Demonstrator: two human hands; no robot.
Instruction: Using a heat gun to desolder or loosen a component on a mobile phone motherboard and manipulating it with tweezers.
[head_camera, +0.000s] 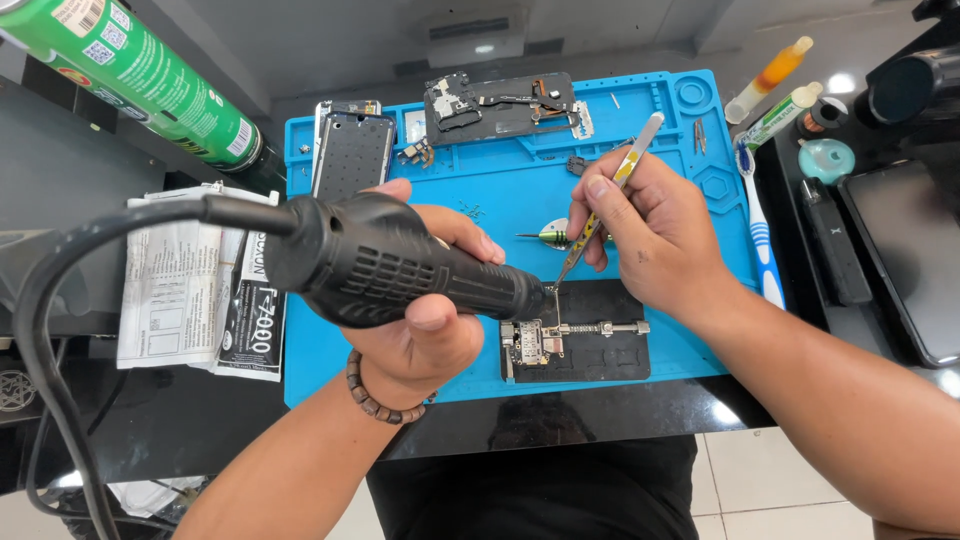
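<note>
Left hand (425, 330) is clamping a hot-air gun (400, 270), its nozzle just over the clamped board (528, 345); right hand (650, 240) is pinching tweezers (608, 205) beside it, rework evidently unfinished.

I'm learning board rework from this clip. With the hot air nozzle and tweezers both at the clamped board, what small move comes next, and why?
Probably lower the tweezers tip onto the part beside the nozzle. The left hand aims the hot air gun at the small circuit board in its holder, and the right hand poises the tip just above.
</note>
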